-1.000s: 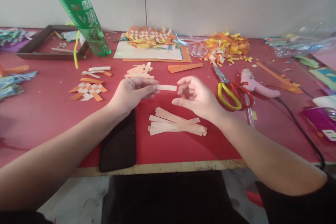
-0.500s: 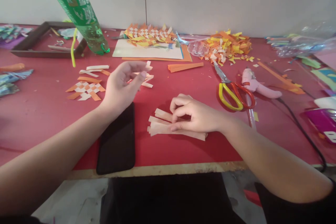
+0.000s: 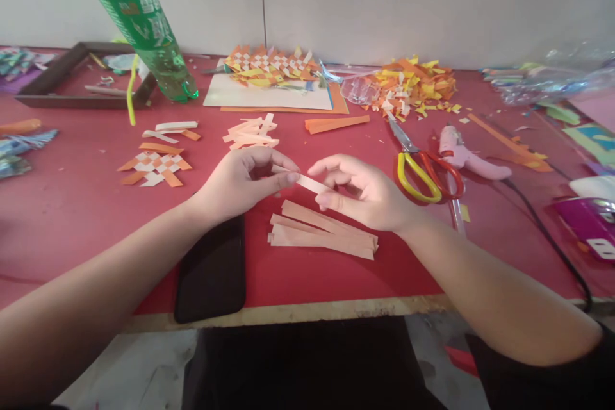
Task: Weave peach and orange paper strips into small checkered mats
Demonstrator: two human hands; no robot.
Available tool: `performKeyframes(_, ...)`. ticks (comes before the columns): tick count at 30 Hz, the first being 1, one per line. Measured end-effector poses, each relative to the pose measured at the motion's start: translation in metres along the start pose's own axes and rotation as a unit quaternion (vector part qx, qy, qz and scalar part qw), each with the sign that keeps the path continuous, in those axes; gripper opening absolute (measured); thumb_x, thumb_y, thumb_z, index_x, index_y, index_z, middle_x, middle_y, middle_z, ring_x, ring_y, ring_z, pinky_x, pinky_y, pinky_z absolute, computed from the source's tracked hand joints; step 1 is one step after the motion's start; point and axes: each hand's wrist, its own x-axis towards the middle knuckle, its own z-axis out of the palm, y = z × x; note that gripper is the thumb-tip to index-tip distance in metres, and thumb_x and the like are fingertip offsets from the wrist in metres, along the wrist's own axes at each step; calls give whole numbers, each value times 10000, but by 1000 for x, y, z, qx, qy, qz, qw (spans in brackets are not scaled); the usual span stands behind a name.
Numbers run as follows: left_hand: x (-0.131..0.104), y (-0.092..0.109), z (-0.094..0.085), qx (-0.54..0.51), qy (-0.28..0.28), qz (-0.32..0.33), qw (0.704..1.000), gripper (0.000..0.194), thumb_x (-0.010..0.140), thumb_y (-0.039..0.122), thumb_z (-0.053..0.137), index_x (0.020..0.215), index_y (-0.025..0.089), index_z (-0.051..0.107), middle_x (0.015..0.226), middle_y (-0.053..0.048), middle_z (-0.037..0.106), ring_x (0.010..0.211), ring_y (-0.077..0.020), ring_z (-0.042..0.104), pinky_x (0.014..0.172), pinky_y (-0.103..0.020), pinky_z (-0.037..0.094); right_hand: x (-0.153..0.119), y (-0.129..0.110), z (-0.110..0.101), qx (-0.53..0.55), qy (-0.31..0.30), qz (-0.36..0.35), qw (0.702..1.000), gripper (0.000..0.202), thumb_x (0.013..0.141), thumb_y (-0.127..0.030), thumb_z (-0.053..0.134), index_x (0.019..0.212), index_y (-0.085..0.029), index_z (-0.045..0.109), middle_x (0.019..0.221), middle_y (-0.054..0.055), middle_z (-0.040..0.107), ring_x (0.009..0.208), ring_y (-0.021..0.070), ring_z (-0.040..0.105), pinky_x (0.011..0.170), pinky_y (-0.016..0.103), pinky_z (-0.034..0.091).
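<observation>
Between thumb and fingers, my left hand [image 3: 250, 180] pinches one end of a pale paper strip [image 3: 311, 184]. My right hand [image 3: 368, 191] closes on the strip's other end, so it spans the gap between both hands. Below them lies a fanned stack of pale strips [image 3: 321, 232] on the red table. Behind my left hand is a small pile of folded pale strips [image 3: 252, 133]. A woven orange and white paper piece [image 3: 156, 165] rests at the left, with a few folded strips above it.
A black phone [image 3: 211, 269] lies by the front edge. Scissors [image 3: 420, 173] and a pink glue gun [image 3: 473, 157] are at the right. Behind stand a green bottle [image 3: 148, 32], a dark frame [image 3: 38, 99] and a heap of orange and yellow pieces [image 3: 418, 83].
My right hand has lifted off the strip stack and moved up. My left hand has come down and right from the folded pile. A single strip is now held between both.
</observation>
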Motion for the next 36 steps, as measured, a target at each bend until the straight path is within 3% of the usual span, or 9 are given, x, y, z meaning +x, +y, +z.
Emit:
performKeyframes(2,0,2,0,-33,-2,-27,999,178,823,295,769,938,173,709,768,5,736,675,-101,669,685,-214,533,-3,-2,-2,87,-73,6,994,313,950,-210,583,1258,-246,544,834,-18,726,752,133,666,699,264,491)
performKeyframes(4,0,3,0,-61,-15,-43,997,225,815,271,771,992,166,681,773,2,745,686,-110,688,687,-217,542,-5,-4,-4,158,-141,17,977,254,961,-138,499,1185,-233,572,948,17,763,891,149,710,787,284,523)
performKeyframes(8,-1,3,3,-80,-18,-47,996,298,804,273,777,1049,153,658,817,-22,758,733,-139,722,697,-232,561,-5,-4,-2,190,-179,17,965,136,969,-159,520,1081,-201,585,1066,80,771,1058,194,716,877,337,546)
performKeyframes(12,-1,3,5,-96,4,-59,994,216,820,293,763,963,157,676,817,-22,766,728,-134,728,667,-214,558,0,1,2,133,-98,6,986,183,946,-351,633,896,-175,649,838,59,759,800,176,726,733,295,549)
performKeyframes(15,-1,2,5,-115,-6,-72,991,157,827,275,757,909,164,683,842,-25,788,739,-124,735,688,-199,561,4,4,2,69,-29,2,997,270,898,-404,690,753,-177,668,687,2,671,631,114,612,614,241,476)
performKeyframes(20,-3,-1,4,-127,-32,-56,990,114,804,142,736,914,166,718,834,-8,786,745,-124,746,687,-185,576,8,8,4,30,50,-17,998,263,837,-379,757,692,-182,659,825,11,649,726,116,619,642,242,475)
performKeyframes(24,-4,0,6,-146,-19,-58,987,96,846,150,688,926,170,737,866,-9,783,777,-135,756,714,-204,598,7,8,6,95,83,38,991,250,787,-337,813,771,-193,609,734,-10,686,587,119,667,569,247,527)
performKeyframes(29,-4,4,9,-182,11,-72,981,208,908,319,649,992,157,747,886,-39,782,814,-181,767,727,-248,613,8,7,8,138,120,35,983,312,725,-299,867,799,-193,583,682,-27,699,561,114,690,547,219,563)
performKeyframes(36,-5,0,7,-38,33,-46,998,381,751,382,834,1047,163,733,921,-67,795,879,-219,762,814,-290,603,7,8,9,104,128,18,986,288,757,-307,846,802,-188,587,692,-18,710,586,118,709,566,218,582)
